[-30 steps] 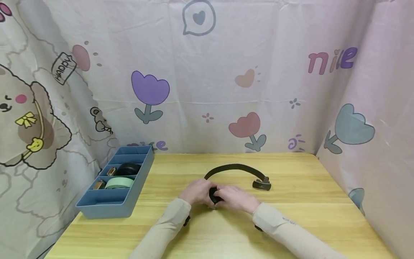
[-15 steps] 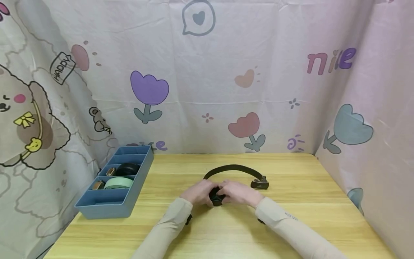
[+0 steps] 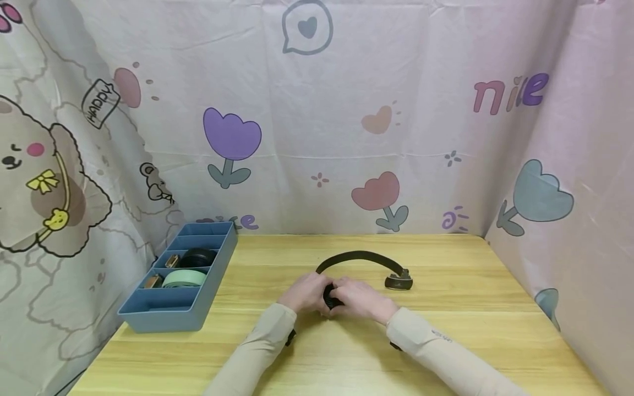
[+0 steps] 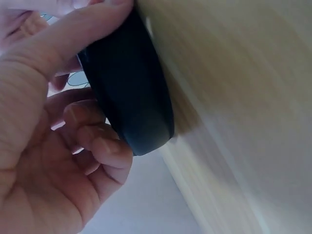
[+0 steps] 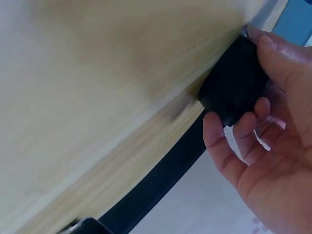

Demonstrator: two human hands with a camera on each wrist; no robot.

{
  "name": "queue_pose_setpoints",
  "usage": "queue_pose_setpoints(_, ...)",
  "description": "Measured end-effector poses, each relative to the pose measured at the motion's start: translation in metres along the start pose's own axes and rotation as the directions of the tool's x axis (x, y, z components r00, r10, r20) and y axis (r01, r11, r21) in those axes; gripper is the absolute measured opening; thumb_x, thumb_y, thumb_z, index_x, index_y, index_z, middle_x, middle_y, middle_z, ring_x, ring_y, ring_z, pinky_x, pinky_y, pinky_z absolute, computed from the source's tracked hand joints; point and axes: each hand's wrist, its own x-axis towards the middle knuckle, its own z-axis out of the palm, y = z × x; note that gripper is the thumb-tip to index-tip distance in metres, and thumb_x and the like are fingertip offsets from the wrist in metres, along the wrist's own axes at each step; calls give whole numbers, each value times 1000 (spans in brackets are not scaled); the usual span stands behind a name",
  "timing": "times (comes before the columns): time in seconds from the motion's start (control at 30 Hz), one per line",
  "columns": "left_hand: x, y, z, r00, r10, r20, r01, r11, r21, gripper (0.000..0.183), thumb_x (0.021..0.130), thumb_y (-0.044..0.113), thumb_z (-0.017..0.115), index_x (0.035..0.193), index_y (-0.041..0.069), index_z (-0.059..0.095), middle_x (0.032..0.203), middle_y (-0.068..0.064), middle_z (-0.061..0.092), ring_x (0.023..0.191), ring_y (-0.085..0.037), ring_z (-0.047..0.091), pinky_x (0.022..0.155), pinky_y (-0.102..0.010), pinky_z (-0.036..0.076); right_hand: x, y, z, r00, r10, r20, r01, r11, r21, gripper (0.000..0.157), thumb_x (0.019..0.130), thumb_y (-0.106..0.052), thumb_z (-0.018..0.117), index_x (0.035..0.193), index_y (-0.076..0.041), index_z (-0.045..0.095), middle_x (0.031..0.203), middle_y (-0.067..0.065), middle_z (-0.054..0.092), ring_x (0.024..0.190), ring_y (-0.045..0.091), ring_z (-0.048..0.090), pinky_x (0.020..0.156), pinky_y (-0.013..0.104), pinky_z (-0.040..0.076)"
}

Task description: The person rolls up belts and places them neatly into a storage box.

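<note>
A black belt is partly wound into a tight coil (image 3: 329,297) that stands on edge at the middle of the table. My left hand (image 3: 304,293) holds the coil from the left, thumb along its outer face and fingers curled at its side (image 4: 124,83). From the right, my right hand (image 3: 361,300) grips the same coil (image 5: 234,80) between thumb and curled fingers. The loose strap (image 3: 359,255) arcs away behind the hands to the right. At its end lies a dark metal buckle (image 3: 399,281). The hands hide much of the coil in the head view.
A blue divided tray (image 3: 210,300) stands at the table's left. Its compartments hold a rolled black belt (image 3: 198,257) and a rolled pale green belt (image 3: 184,279), each beside a gold-coloured buckle. A printed curtain (image 3: 307,110) hangs behind the wooden table (image 3: 446,330).
My right hand shifted slightly right, showing more of the coil, then came back over it. The buckle has slid a little to the left. Both hands stay on the coil.
</note>
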Motion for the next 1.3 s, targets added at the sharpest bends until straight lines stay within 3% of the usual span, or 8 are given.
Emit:
queue_pose_setpoints(0.43,-3,-7,-1,998,6,55,-5,1000,-10,49,60,27,90,103,31,67,83,13,64,74,-6,55,72,-24,47,-3,10,-2,996,-54,69,54,999,2,20,89,-32,70,106,-22,73,103,-4,64,93,8,54,81,26,49)
queue_pose_setpoints(0.5,-3,-6,0,998,-7,62,9,1000,-30,53,59,24,90,106,31,67,85,13,65,75,-6,56,73,-24,47,-5,14,-3,999,-27,46,24,997,71,20,92,-32,68,109,-21,71,103,-3,66,91,8,58,79,27,51)
queue_pose_setpoints(0.6,-2,-4,0,996,-27,83,31,998,-49,63,58,21,90,116,29,67,94,10,68,82,-7,58,79,-25,48,-13,26,-9,992,122,-29,-117,984,132,16,93,-31,66,103,-20,69,92,-6,68,78,6,60,68,25,51)
queue_pose_setpoints(0.67,-2,-3,0,995,-39,97,44,998,-53,69,58,20,91,122,26,66,103,7,69,88,-8,59,84,-26,49,-21,37,-16,955,280,-93,-270,956,113,15,93,-30,66,97,-16,66,78,-6,66,66,8,58,58,25,49)
queue_pose_setpoints(0.8,-2,-2,-1,993,-50,110,55,997,-47,76,58,20,91,129,24,63,113,4,69,95,-10,59,89,-28,49,-43,62,-31,811,557,-179,-571,820,-35,28,92,-35,67,91,-8,59,68,5,61,59,20,59,46,35,45)
queue_pose_setpoints(0.93,-1,-2,-3,993,-46,111,52,997,-49,75,58,20,92,127,24,64,112,4,69,95,-10,60,89,-28,49,-58,75,-39,740,669,-69,-672,733,-102,42,96,-45,57,100,-4,59,80,20,66,71,35,65,48,46,46)
queue_pose_setpoints(1.13,1,-4,-3,994,-41,105,46,998,-45,74,58,21,91,127,24,64,112,5,69,95,-9,59,89,-28,48,-60,78,-38,731,680,67,-679,733,-34,44,101,-46,45,88,-8,63,90,19,68,84,36,66,64,52,50)
queue_pose_setpoints(1.3,1,-5,-2,993,-40,113,44,998,-38,71,58,22,92,124,26,66,108,6,69,92,-8,59,87,-27,48,-62,87,-31,788,612,61,-615,787,52,28,97,-24,57,71,-13,56,70,4,59,67,21,57,60,40,45)
